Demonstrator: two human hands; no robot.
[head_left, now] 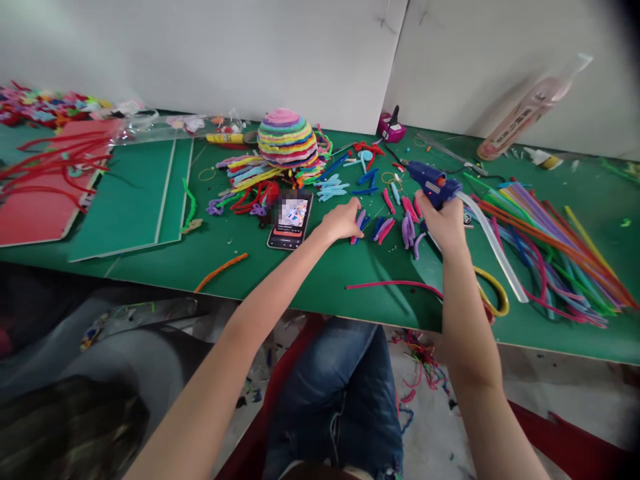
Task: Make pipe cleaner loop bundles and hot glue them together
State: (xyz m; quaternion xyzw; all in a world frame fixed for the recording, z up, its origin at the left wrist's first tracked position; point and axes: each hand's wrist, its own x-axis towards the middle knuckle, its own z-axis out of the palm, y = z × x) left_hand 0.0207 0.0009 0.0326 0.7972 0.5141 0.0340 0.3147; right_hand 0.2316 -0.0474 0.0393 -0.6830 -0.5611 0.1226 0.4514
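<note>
Blue jeans (333,393) on the person's legs fill the bottom centre of the head view, with two bare forearms reaching past them over a green table (320,290). A phone (291,223) with its screen lit lies face up on the table. Just right of the phone, the left hand (343,221) meets a short purple, pink and blue fuzzy bundle (358,227); its thumb and index fingertips are apart with the bundle between them, but whether they grip it is unclear. Farther right of the phone, the right hand (444,220) has its fingers wrapped around a blue glue gun (434,183), nozzle aimed left and away from the person. A clear glue stick (495,250) extends from its back. Between the phone and the gun lie more short fuzzy pieces (384,230), purple and pink. Behind the phone sits a rainbow-striped dome (287,140); light blue pieces (333,187) lie beyond the phone, to its right. Long multicoloured stems (565,250) spread at the table's far right. Left of the phone lie a green board (133,193) and a red board (50,193).
</note>
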